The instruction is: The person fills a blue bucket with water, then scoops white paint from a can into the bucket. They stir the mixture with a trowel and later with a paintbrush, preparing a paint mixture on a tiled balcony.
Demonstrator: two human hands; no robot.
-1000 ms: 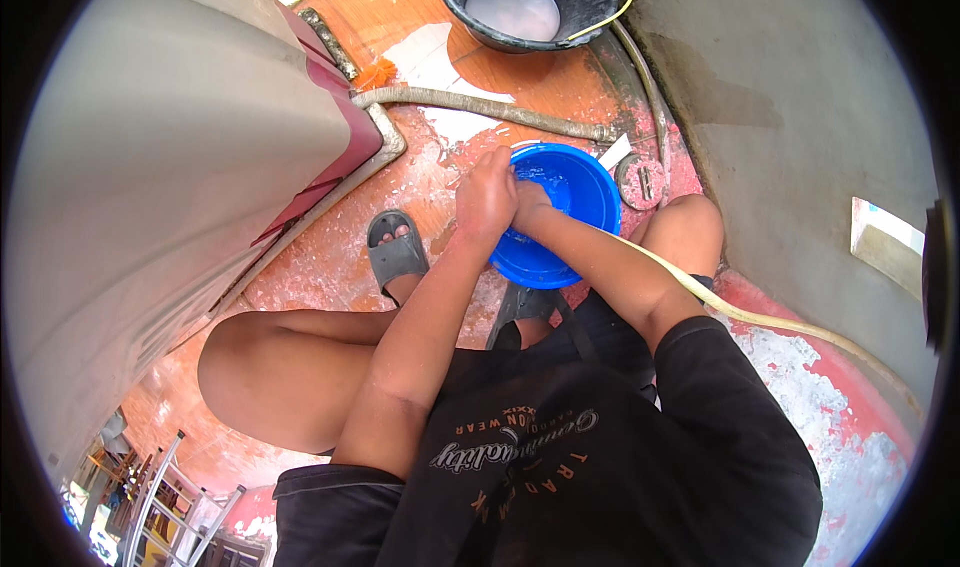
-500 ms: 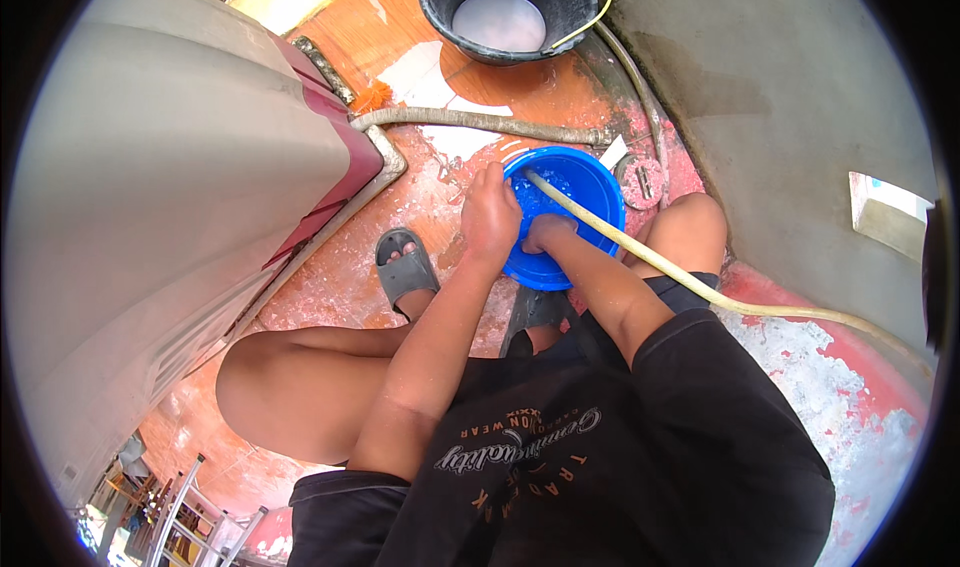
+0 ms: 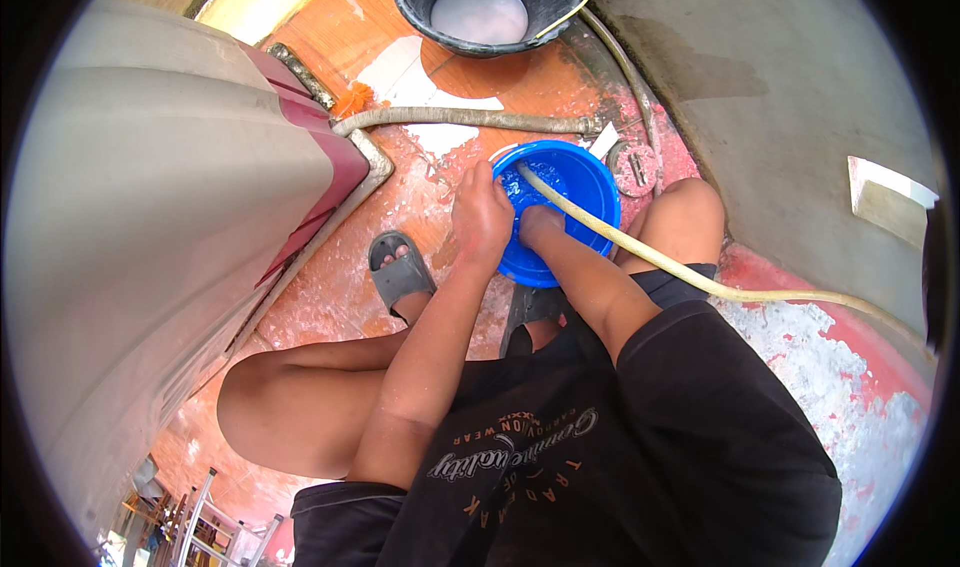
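A blue bucket [image 3: 603, 195] stands between my legs, with bubbly water inside it. At its left rim my left hand [image 3: 481, 213] is closed, its fingers over the edge. My right hand [image 3: 541, 228] reaches down into the bucket, and its fingers are hidden inside. A pale yellow hose [image 3: 655, 261] comes from the right, passes over the bucket's near right rim and ends in the water, beyond my right hand.
Farther off is a black tub [image 3: 412, 7] with cloudy liquid. A thick grey pipe [image 3: 455, 118] lies across the wet floor, near a round drain cover [image 3: 632, 170]. A washing machine [image 3: 190, 157] stands at left, a grey wall [image 3: 800, 87] at right. A metal rack [image 3: 195, 517] is at lower left.
The whole view has shifted a little, so the scene sits slightly farther left and up. My right hand has moved slightly inside the bucket; my left stays at the rim.
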